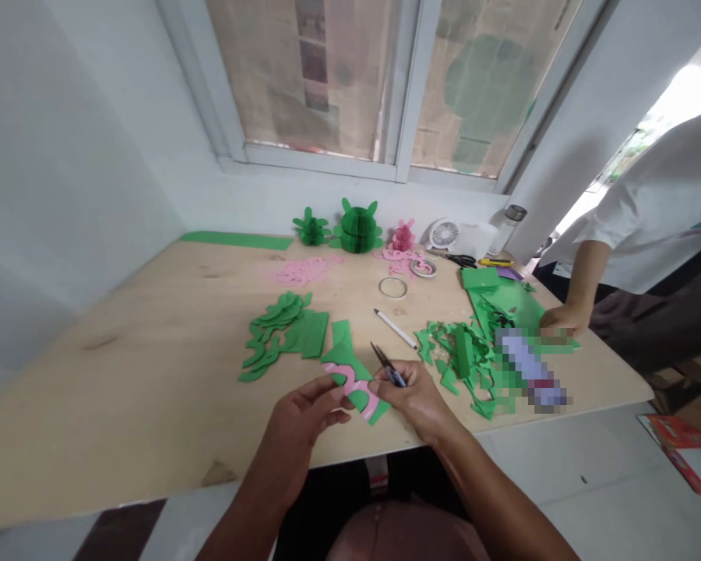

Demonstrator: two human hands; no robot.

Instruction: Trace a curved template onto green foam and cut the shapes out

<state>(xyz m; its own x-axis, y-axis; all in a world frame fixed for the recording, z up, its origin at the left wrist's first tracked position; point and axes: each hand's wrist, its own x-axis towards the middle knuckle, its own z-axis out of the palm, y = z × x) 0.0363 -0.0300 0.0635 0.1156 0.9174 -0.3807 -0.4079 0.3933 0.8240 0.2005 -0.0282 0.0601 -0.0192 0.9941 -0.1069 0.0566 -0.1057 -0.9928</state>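
Observation:
My left hand (297, 421) pinches the lower left edge of a green paper piece (350, 354) above the table's front edge. A pink wavy paper strip (347, 375) with a dark outline along it lies over the green piece. My right hand (417, 401) has dark-bladed scissors (389, 366) in its grip, blades pointing up and away from the paper. Its thumb and fingertip also touch the right side of the pink strip and green paper. Left of them are stacked green wavy cutouts (277, 315) beside green folded paper (312, 333).
A white pen (396, 328), a tape ring (392, 288) and green scraps (464, 354) lie on the table (152, 374). Paper honeycomb figures (358, 227) and a small fan (444, 233) stand along the wall. At right, another person's hand (566, 318) rests near green sheets.

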